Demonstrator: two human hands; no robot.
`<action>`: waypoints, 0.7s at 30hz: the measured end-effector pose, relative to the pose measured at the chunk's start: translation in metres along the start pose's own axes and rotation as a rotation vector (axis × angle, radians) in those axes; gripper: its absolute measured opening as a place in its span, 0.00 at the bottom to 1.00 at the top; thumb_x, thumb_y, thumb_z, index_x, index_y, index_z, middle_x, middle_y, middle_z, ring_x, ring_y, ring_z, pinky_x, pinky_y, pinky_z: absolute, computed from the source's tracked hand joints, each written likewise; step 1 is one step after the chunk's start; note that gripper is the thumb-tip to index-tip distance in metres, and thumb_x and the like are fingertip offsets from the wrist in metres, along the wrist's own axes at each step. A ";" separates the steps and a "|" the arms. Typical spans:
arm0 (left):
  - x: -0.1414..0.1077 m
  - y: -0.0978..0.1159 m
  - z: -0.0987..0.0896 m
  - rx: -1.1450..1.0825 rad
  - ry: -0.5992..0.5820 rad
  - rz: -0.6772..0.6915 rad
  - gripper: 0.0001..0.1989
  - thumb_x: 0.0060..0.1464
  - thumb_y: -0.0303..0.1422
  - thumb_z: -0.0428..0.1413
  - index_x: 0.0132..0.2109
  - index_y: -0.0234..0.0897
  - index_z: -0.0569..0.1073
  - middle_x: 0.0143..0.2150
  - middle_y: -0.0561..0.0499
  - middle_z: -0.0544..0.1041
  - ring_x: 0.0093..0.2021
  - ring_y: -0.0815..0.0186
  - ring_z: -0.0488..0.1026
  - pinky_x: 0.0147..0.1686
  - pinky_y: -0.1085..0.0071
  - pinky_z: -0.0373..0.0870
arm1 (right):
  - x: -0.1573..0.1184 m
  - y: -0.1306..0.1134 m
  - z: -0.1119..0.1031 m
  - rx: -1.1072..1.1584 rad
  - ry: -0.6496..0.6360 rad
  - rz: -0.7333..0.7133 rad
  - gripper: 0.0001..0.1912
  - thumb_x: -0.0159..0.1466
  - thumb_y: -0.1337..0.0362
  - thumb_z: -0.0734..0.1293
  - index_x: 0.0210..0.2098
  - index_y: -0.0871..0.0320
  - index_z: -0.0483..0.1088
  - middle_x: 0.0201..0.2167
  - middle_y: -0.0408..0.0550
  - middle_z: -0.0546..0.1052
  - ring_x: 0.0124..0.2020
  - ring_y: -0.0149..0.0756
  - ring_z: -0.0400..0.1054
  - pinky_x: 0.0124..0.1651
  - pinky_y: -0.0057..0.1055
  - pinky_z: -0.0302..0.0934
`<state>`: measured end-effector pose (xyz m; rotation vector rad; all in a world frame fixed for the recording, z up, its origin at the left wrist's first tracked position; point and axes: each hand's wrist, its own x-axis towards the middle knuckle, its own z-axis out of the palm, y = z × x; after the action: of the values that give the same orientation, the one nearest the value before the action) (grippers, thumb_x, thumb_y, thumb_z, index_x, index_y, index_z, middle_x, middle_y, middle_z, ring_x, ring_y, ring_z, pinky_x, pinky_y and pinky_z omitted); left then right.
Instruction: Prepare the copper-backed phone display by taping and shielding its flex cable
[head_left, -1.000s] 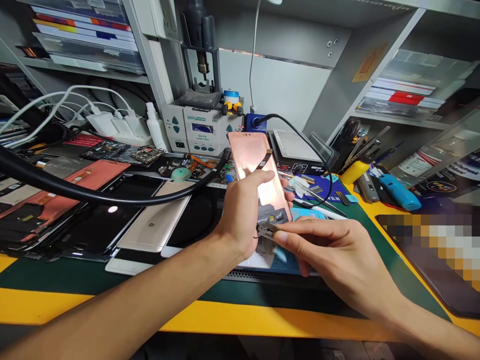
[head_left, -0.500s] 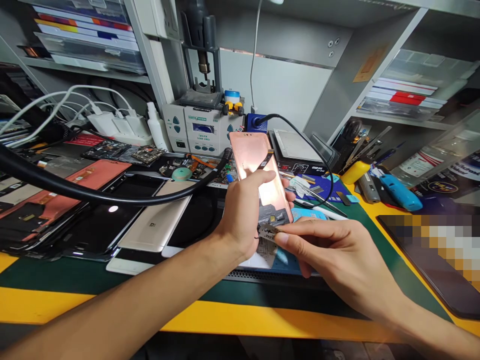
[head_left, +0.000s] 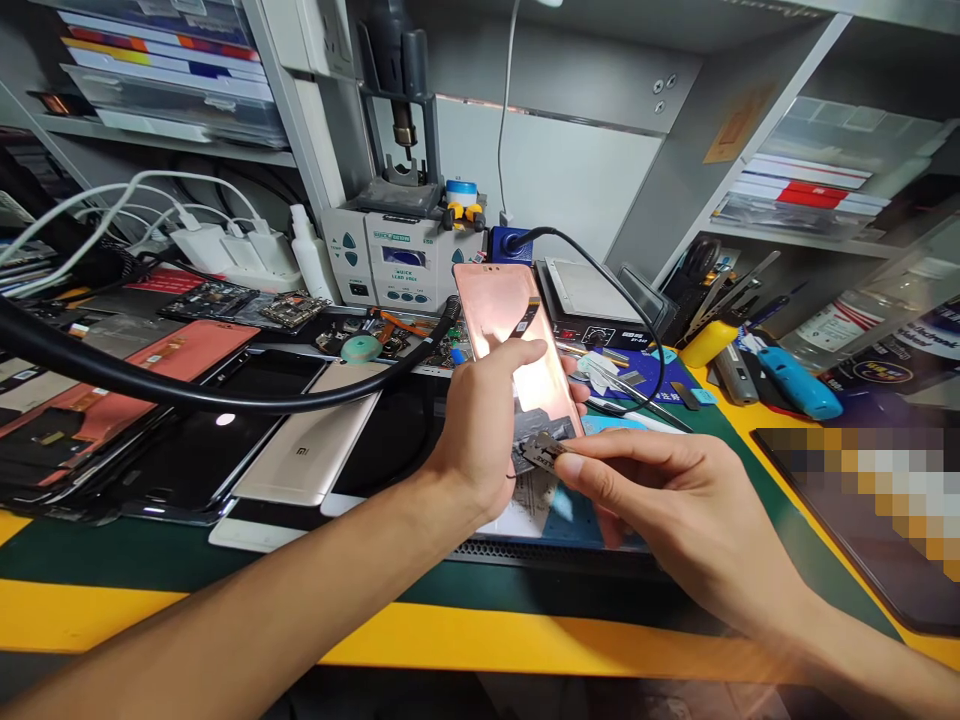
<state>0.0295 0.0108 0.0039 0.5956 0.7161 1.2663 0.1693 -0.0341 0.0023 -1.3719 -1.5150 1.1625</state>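
My left hand [head_left: 486, 425] is closed round a phone screen [head_left: 493, 295] with a copper-coloured back, tilted up towards me. Its thumb lies across the back and its fingertips curl round the right edge. A dark flex cable [head_left: 526, 318] sticks up from the panel near the thumb. Between thumb and fingers, my right hand [head_left: 645, 490] pinches a thin metal razor blade [head_left: 541, 452] with cut-outs and dark lettering. The blade lies over the grey lower end of the panel; whether its edge touches there I cannot tell.
Several phones and screens lie at left, including a gold phone [head_left: 304, 450]. A thick black hose [head_left: 300, 400] arches over them. Behind stands a grey soldering station [head_left: 405, 262]. Tweezers and small parts lie on a blue mat [head_left: 637, 375]; a dark tablet-like slab [head_left: 817, 540] is at right.
The razor blade in my right hand has turned and moved slightly up over the panel's lower end. My left hand still holds the screen in nearly the same place.
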 end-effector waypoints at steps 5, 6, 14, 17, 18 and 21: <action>0.002 -0.002 -0.002 -0.045 -0.052 0.015 0.13 0.53 0.38 0.55 0.33 0.33 0.78 0.30 0.44 0.80 0.28 0.60 0.78 0.25 0.70 0.74 | -0.001 -0.001 0.002 -0.008 0.010 -0.014 0.08 0.57 0.58 0.75 0.32 0.56 0.82 0.21 0.44 0.77 0.15 0.24 0.61 0.18 0.21 0.57; 0.002 -0.002 -0.002 -0.049 -0.051 0.013 0.13 0.53 0.38 0.55 0.33 0.33 0.78 0.30 0.44 0.80 0.28 0.60 0.78 0.25 0.70 0.74 | 0.000 -0.001 0.003 -0.012 0.008 -0.016 0.08 0.57 0.58 0.75 0.32 0.56 0.82 0.21 0.44 0.77 0.15 0.24 0.61 0.18 0.21 0.57; 0.001 -0.001 -0.002 -0.067 -0.032 0.004 0.12 0.52 0.38 0.55 0.34 0.34 0.78 0.32 0.45 0.81 0.30 0.59 0.78 0.24 0.70 0.74 | 0.000 -0.001 0.002 0.022 0.010 -0.011 0.08 0.56 0.59 0.75 0.32 0.56 0.82 0.15 0.40 0.71 0.14 0.24 0.60 0.17 0.20 0.56; 0.001 -0.002 -0.003 -0.075 -0.035 0.008 0.11 0.53 0.38 0.55 0.34 0.34 0.78 0.32 0.45 0.81 0.30 0.60 0.78 0.25 0.70 0.74 | 0.000 -0.001 0.002 0.039 0.011 -0.006 0.08 0.56 0.59 0.75 0.32 0.56 0.82 0.14 0.40 0.70 0.14 0.24 0.60 0.17 0.20 0.56; 0.002 -0.002 -0.003 -0.078 -0.037 0.010 0.11 0.53 0.38 0.55 0.35 0.35 0.78 0.33 0.45 0.81 0.29 0.60 0.78 0.24 0.70 0.74 | 0.000 -0.001 0.002 0.042 0.010 -0.005 0.08 0.56 0.59 0.75 0.32 0.56 0.82 0.14 0.40 0.71 0.14 0.24 0.60 0.17 0.20 0.55; 0.002 -0.002 -0.003 -0.087 -0.044 0.017 0.11 0.53 0.37 0.55 0.35 0.35 0.78 0.33 0.46 0.80 0.28 0.61 0.78 0.23 0.71 0.73 | 0.000 -0.001 0.003 0.039 0.011 -0.005 0.08 0.56 0.59 0.75 0.32 0.56 0.82 0.15 0.40 0.71 0.14 0.23 0.60 0.17 0.20 0.55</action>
<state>0.0289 0.0129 0.0004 0.5572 0.6173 1.2894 0.1666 -0.0342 0.0023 -1.3451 -1.4796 1.1737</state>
